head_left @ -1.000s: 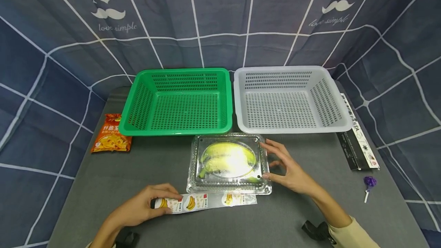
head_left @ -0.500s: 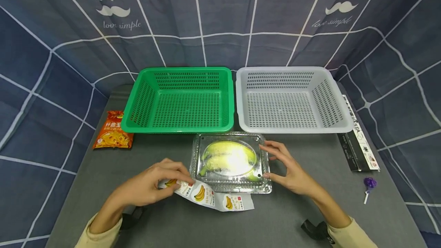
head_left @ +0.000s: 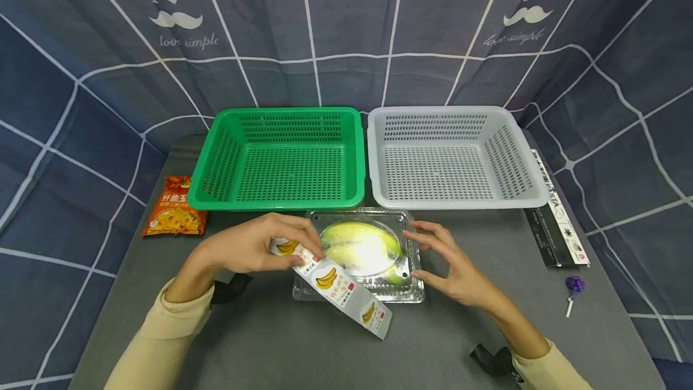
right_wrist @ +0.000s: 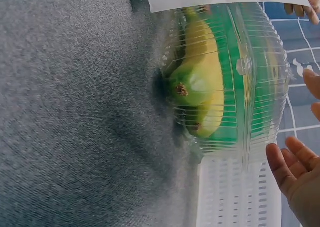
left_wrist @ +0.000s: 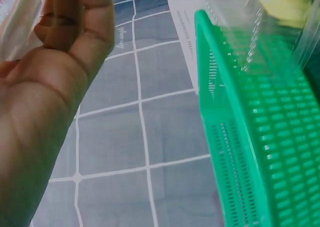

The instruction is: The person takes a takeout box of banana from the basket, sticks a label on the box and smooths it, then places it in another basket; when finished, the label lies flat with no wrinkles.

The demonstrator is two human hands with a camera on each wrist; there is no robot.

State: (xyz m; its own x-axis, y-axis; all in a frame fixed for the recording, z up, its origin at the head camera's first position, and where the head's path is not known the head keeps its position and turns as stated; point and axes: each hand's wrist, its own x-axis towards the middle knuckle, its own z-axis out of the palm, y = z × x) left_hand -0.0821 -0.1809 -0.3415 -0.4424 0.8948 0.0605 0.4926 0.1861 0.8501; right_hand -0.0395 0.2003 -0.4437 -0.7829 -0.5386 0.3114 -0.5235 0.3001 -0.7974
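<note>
Between the thumb and fingers of my left hand (head_left: pixel 265 242) is pinched one end of a strip of banana stickers (head_left: pixel 335 287). The strip slants down to the right, crossing over the front left part of a clear plastic clamshell box (head_left: pixel 415 284). Yellow-green bananas (right_wrist: pixel 200 82) lie inside the closed box. My right hand (head_left: pixel 452 269) is at the box's right side, its fingertips right by the edge and fingers spread loosely. In the left wrist view, the strip (left_wrist: pixel 20 24) shows only as a pale blur at the left hand's fingers.
Behind the box stand a green basket (head_left: pixel 276 204) and a white basket (head_left: pixel 460 203), side by side. An orange snack bag (head_left: pixel 175 209) lies at the left. On the right are a black-and-white box (head_left: pixel 557 221) and a purple lollipop (head_left: pixel 574 284). A checked curtain (head_left: pixel 352 23) surrounds the table.
My left hand has lifted the sticker strip off the table and carried it up and right, over the box. The strip now hangs at a slant. My right hand stays at the box's side.
</note>
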